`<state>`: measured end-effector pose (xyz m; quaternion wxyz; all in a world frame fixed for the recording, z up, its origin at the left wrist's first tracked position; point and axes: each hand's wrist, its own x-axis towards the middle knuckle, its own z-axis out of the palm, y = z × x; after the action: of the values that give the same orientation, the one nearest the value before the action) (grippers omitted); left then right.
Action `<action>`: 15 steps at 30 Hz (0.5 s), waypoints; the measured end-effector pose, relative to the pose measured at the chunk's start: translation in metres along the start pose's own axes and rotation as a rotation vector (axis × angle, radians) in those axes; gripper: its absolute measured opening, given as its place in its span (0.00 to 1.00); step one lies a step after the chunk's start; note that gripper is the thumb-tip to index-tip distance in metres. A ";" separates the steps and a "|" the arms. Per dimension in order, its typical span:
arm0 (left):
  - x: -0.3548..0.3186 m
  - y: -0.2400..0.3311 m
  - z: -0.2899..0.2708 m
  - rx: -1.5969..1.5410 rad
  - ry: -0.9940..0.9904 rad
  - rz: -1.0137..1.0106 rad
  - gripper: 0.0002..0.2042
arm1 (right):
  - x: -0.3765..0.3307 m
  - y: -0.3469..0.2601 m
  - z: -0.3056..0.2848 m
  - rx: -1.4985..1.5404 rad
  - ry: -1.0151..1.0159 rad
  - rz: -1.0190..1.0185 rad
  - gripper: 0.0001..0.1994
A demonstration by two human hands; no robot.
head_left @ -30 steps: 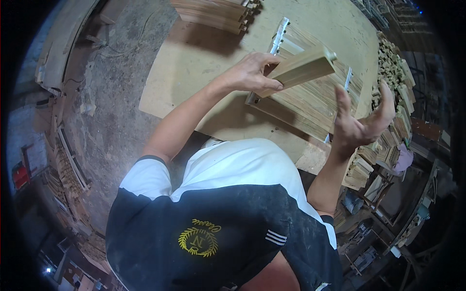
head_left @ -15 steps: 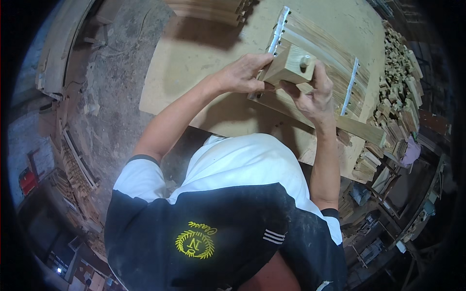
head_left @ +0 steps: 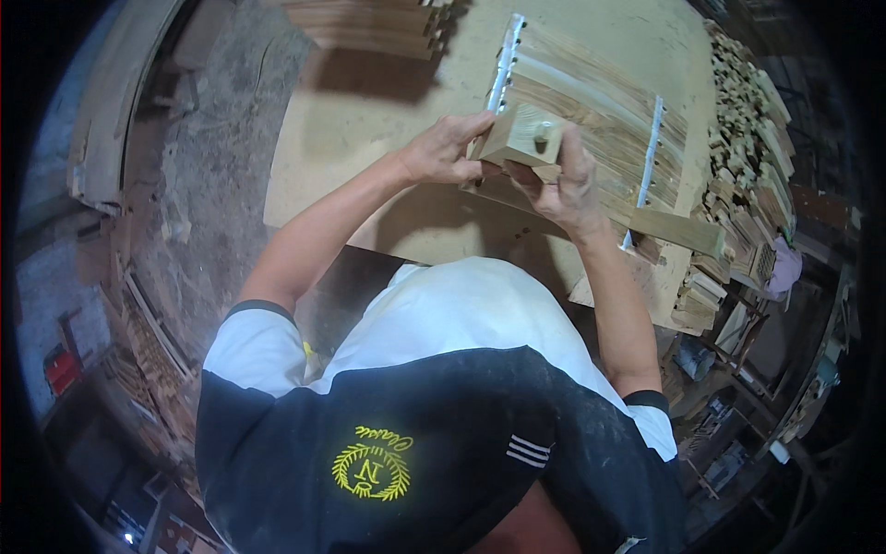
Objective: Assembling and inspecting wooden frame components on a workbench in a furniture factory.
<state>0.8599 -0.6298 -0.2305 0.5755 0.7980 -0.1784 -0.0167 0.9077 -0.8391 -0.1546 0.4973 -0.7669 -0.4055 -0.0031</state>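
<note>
A squared wooden block (head_left: 519, 137) is held up between my two hands, tilted so that one end faces upward. A short dowel (head_left: 543, 140) stands out of that end. My left hand (head_left: 445, 150) is closed on the block's left side, thumb below and fingers along the edge. On the other side my right hand (head_left: 565, 189) grips it, fingers partly hidden by the wood. Beyond and below the block lies a row of wooden pieces side by side (head_left: 591, 111), crossed by a white strip (head_left: 506, 65) at the left and another white strip (head_left: 650, 152) at the right.
The pale worktable (head_left: 318, 175) extends under all this. A wooden bar (head_left: 681, 231) lies near its right edge. Stacked timber (head_left: 360, 28) stands at the far left of the table. Many small wood offcuts (head_left: 743, 120) are heaped along the right, beside a pinkish cloth (head_left: 784, 266).
The view has shifted a little, so the table and the row of wood appear further left. My hands and the block have moved slightly left and nearer, both grips kept.
</note>
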 end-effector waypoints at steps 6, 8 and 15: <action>0.005 0.004 -0.003 0.091 -0.047 -0.019 0.33 | -0.011 0.008 -0.001 0.141 -0.053 0.147 0.32; -0.011 0.011 -0.002 0.161 0.057 -0.139 0.37 | -0.044 0.006 -0.015 0.047 0.030 0.291 0.33; -0.078 -0.001 0.049 -0.098 0.300 -0.624 0.31 | -0.270 0.077 -0.145 -0.531 0.739 0.802 0.20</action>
<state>0.7756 -0.6509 -0.2617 0.6003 0.7789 0.1616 -0.0828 0.8327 -1.1306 -0.2501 0.3594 -0.9060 0.1292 -0.1824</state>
